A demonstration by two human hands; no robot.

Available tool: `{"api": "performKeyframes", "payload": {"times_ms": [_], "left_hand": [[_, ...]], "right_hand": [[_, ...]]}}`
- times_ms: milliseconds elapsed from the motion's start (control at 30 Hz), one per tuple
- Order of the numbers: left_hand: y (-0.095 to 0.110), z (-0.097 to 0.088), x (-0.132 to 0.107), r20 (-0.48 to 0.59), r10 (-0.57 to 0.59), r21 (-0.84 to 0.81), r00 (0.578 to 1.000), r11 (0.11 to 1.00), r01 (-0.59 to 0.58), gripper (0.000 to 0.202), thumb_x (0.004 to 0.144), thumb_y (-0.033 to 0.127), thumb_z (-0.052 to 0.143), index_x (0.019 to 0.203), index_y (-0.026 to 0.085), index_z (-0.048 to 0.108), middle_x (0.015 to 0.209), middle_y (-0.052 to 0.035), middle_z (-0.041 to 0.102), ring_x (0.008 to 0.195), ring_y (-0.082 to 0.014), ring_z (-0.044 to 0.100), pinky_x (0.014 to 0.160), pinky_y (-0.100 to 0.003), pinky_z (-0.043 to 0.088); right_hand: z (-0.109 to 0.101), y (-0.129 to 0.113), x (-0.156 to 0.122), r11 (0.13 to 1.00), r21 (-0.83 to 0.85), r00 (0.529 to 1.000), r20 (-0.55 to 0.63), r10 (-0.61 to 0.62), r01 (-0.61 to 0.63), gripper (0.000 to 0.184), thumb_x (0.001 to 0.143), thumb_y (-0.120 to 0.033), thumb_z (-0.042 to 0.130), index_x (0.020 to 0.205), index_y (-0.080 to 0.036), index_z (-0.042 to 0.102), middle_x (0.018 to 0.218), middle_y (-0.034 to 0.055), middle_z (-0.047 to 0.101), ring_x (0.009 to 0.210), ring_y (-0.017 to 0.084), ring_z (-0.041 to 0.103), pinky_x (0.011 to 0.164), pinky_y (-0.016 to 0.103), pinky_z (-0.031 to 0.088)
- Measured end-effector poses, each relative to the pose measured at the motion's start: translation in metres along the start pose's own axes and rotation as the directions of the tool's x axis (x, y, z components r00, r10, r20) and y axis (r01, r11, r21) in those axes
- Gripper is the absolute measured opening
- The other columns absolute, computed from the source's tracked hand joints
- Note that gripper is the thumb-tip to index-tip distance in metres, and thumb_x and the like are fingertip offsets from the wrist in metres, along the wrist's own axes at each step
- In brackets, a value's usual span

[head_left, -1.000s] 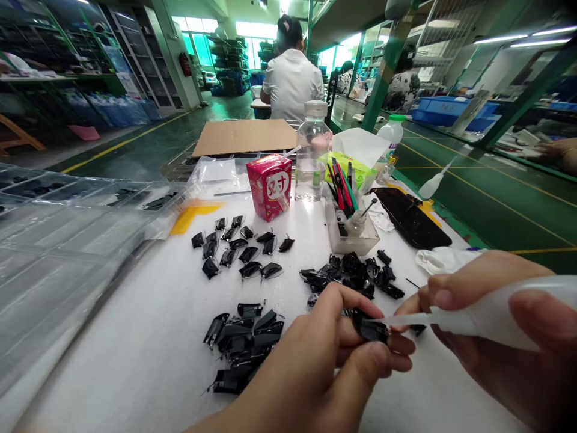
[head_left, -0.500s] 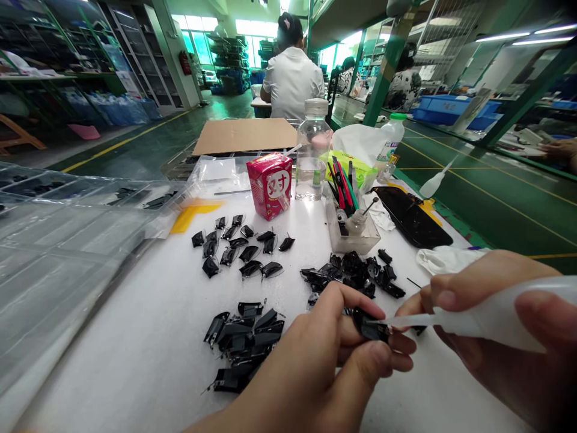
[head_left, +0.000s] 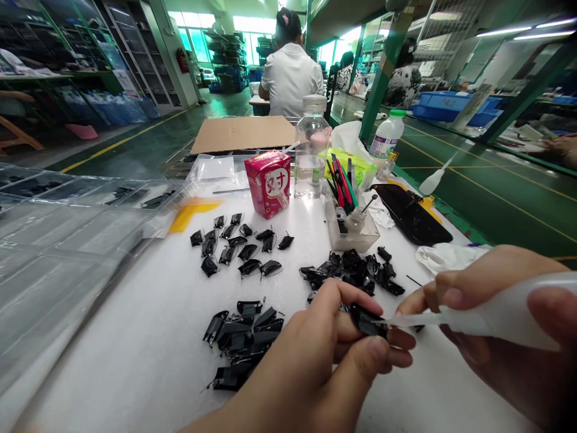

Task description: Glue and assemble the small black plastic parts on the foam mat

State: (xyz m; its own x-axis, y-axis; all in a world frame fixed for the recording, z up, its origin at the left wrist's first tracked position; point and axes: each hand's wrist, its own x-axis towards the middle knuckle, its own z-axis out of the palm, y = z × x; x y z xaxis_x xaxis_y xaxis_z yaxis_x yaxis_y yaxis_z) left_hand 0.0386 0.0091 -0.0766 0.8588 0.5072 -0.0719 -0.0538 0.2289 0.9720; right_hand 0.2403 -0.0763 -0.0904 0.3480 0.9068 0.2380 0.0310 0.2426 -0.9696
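Note:
Between the thumb and fingers of my left hand (head_left: pixel 333 355) is a small black plastic part (head_left: pixel 367 320). My right hand (head_left: pixel 491 325) is wrapped round a white squeeze bottle (head_left: pixel 509 307) with a long thin nozzle. The nozzle's tip points left and lies at the right end of the black part; whether it touches cannot be made out. Just beyond my left hand lies a heap of small black parts (head_left: pixel 356 270). Left of my wrist is a pile of larger black parts (head_left: pixel 247 337), and farther off several black pieces with thin wires (head_left: pixel 247 251) are spread out.
A clear box of pens and tools (head_left: pixel 354 237) stands behind the heap. Near it are a red drink carton (head_left: pixel 268 186), a clear bottle (head_left: pixel 311 150) and a black tray (head_left: pixel 410 213). Clear compartment trays (head_left: pixel 81 252) line the left side. A person in white (head_left: pixel 293 78) sits ahead.
The nozzle tip has drawn slightly right, from over the black part to its right end. The part is turned a little in my left hand.

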Motion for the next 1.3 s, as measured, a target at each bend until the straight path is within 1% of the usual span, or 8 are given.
{"api": "performKeyframes", "payload": {"times_ms": [67,133,267,533,767,1000,1133,1300], "left_hand": [[-0.001,0.000,-0.001,-0.016,0.005,-0.026,1.000,1.000,-0.006,0.012,0.102,0.031,0.051,0.109,0.022,0.048,0.107,-0.0130,0.078,0.107,-0.0264,0.074,0.092,-0.041,0.057],[-0.002,0.000,-0.001,-0.025,0.014,-0.028,1.000,0.999,-0.015,0.014,0.102,0.034,0.053,0.109,0.022,0.048,0.102,-0.0118,0.078,0.106,-0.0264,0.075,0.092,-0.041,0.058],[-0.003,0.000,-0.001,-0.038,0.010,-0.022,0.999,1.000,-0.011,0.016,0.101,0.036,0.054,0.108,0.022,0.049,0.102,-0.0115,0.079,0.105,-0.0259,0.075,0.091,-0.040,0.057],[-0.001,0.000,-0.002,-0.042,0.000,-0.047,0.999,0.999,-0.002,0.015,0.101,0.034,0.055,0.108,0.022,0.049,0.104,-0.0131,0.079,0.105,-0.0261,0.075,0.091,-0.040,0.057],[-0.001,0.000,-0.002,-0.027,0.008,-0.019,1.000,1.000,-0.009,0.014,0.102,0.033,0.052,0.108,0.022,0.047,0.105,-0.0142,0.078,0.105,-0.0273,0.075,0.092,-0.043,0.057],[-0.002,-0.001,-0.001,-0.028,0.025,-0.036,0.999,0.999,-0.026,0.012,0.102,0.030,0.052,0.108,0.021,0.048,0.106,-0.0140,0.078,0.105,-0.0268,0.075,0.090,-0.041,0.057],[-0.003,-0.001,-0.001,-0.028,0.021,-0.056,0.999,0.998,-0.022,0.012,0.101,0.030,0.053,0.109,0.021,0.049,0.107,-0.0142,0.078,0.106,-0.0264,0.074,0.092,-0.043,0.057],[-0.007,0.000,-0.002,-0.047,0.002,-0.117,0.999,0.993,-0.007,0.011,0.101,0.030,0.054,0.106,0.022,0.049,0.111,-0.0135,0.077,0.105,-0.0234,0.074,0.091,-0.038,0.057]], "right_hand": [[0.002,-0.003,0.004,0.999,0.009,0.999,0.008,-0.038,0.037,0.032,0.088,-0.057,0.057,0.074,-0.031,0.070,0.050,0.0000,0.051,0.061,0.032,0.071,0.052,0.045,0.060],[0.005,-0.006,0.007,0.996,-0.024,0.995,-0.044,-0.087,0.086,0.030,0.085,-0.056,0.062,0.073,-0.030,0.073,0.041,-0.0020,0.042,0.053,0.031,0.069,0.052,0.045,0.061],[0.011,-0.010,0.010,0.996,-0.064,0.992,-0.105,-0.072,0.065,0.033,0.080,-0.061,0.069,0.072,-0.030,0.074,0.039,-0.0020,0.044,0.052,0.031,0.069,0.049,0.043,0.059],[0.009,-0.004,0.009,0.995,-0.071,0.993,-0.091,-0.078,0.072,0.036,0.084,-0.061,0.063,0.072,-0.029,0.072,0.039,-0.0015,0.040,0.053,0.031,0.069,0.039,0.036,0.054],[0.012,-0.014,0.009,0.999,-0.010,0.997,-0.064,0.035,-0.035,0.031,0.084,-0.055,0.058,0.074,-0.031,0.074,0.041,-0.0007,0.044,0.060,0.032,0.072,0.053,0.042,0.059],[0.011,-0.006,0.007,0.997,-0.069,0.998,-0.048,-0.030,0.027,0.033,0.087,-0.055,0.053,0.076,-0.033,0.074,0.040,-0.0029,0.041,0.055,0.030,0.071,0.048,0.040,0.059],[0.007,-0.008,0.012,0.996,-0.062,0.997,-0.051,-0.060,0.057,0.030,0.085,-0.056,0.058,0.073,-0.033,0.074,0.038,-0.0024,0.043,0.054,0.030,0.070,0.050,0.041,0.060],[0.003,-0.020,0.031,0.970,0.006,0.968,-0.066,-0.243,0.243,0.034,0.096,-0.045,0.052,0.081,-0.028,0.077,0.040,-0.0045,0.048,0.034,0.014,0.047,0.057,0.034,0.061]]}}
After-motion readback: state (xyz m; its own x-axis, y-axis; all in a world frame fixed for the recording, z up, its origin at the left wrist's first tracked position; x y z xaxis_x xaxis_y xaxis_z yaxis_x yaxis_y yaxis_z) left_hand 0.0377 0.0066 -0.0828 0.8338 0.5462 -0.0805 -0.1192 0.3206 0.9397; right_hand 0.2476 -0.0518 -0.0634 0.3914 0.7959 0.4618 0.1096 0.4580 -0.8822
